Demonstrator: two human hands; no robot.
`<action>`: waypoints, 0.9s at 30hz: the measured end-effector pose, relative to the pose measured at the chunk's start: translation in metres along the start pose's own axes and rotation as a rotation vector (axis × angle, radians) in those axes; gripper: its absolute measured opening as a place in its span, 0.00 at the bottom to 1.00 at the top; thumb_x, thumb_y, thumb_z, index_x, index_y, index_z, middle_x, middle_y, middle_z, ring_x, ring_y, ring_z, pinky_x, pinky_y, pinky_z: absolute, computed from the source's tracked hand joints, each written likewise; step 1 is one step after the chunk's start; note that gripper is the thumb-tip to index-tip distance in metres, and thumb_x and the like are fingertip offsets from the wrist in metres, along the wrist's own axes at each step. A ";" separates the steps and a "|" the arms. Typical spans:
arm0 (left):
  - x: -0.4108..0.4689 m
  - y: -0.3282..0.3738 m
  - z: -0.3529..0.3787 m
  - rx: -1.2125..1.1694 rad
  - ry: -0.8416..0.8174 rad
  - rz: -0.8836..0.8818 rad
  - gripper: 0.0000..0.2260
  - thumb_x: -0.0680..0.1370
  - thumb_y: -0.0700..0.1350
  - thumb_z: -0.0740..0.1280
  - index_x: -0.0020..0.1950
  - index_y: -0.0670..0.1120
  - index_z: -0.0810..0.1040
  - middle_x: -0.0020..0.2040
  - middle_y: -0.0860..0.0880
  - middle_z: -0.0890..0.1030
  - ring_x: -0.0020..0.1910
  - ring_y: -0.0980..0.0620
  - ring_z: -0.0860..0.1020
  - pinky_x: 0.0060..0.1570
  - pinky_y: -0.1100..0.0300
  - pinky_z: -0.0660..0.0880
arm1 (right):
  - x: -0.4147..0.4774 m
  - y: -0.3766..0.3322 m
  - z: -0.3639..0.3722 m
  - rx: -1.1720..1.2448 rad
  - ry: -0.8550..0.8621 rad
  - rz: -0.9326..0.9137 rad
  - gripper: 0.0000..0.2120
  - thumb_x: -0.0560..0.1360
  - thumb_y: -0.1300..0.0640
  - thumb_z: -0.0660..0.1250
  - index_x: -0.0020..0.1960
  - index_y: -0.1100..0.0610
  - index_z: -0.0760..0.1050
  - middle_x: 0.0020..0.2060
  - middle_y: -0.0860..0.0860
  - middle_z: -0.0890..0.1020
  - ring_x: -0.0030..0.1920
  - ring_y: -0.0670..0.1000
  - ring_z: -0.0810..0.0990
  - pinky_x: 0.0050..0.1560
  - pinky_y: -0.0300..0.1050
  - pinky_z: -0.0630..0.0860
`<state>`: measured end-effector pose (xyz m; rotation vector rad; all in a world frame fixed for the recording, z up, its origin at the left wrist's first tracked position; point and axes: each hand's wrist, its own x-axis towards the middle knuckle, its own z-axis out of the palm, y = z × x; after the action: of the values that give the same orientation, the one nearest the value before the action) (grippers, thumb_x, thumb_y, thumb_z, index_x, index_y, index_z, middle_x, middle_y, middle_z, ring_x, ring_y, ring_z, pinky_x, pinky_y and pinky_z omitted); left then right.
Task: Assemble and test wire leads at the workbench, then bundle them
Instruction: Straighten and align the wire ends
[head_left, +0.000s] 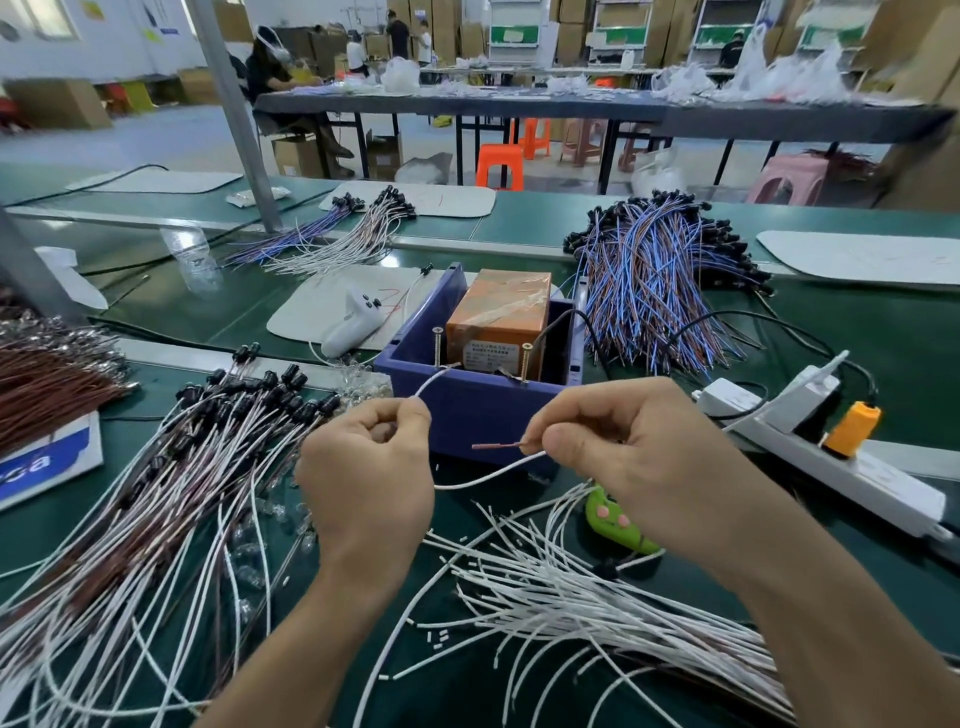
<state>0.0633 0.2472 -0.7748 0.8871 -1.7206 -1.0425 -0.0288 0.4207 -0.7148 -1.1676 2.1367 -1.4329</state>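
Your left hand pinches a thin white wire that arcs up to the near rim of the blue plastic box, which sits mid-table, just beyond both hands. Your right hand pinches a short brown wire end that lies level, tip pointing at your left hand. The right brass-coloured screw stands beyond it, nearer your right hand, so that tip likely must swing toward the far edge.
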 end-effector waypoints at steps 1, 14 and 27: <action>0.000 0.000 0.000 0.001 0.008 -0.009 0.15 0.78 0.47 0.73 0.32 0.60 0.82 0.27 0.55 0.80 0.22 0.57 0.72 0.26 0.58 0.72 | 0.000 0.000 0.000 -0.016 -0.004 -0.005 0.11 0.79 0.59 0.70 0.44 0.45 0.85 0.32 0.56 0.80 0.26 0.42 0.67 0.28 0.36 0.65; 0.009 -0.005 -0.001 0.001 0.037 -0.007 0.16 0.77 0.48 0.71 0.29 0.51 0.78 0.24 0.54 0.78 0.23 0.56 0.70 0.25 0.66 0.67 | 0.000 0.001 0.004 -0.182 0.257 -0.058 0.07 0.75 0.55 0.74 0.39 0.48 0.79 0.27 0.46 0.82 0.23 0.43 0.73 0.27 0.33 0.69; 0.013 -0.007 -0.001 0.005 0.028 -0.006 0.14 0.78 0.49 0.71 0.31 0.54 0.79 0.24 0.56 0.79 0.22 0.58 0.71 0.27 0.60 0.70 | 0.018 0.010 0.008 -0.304 0.506 -0.127 0.07 0.72 0.55 0.78 0.37 0.49 0.83 0.27 0.46 0.80 0.29 0.48 0.77 0.33 0.46 0.76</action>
<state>0.0613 0.2325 -0.7769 0.9068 -1.6985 -1.0257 -0.0397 0.4036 -0.7237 -1.1486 2.7471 -1.6385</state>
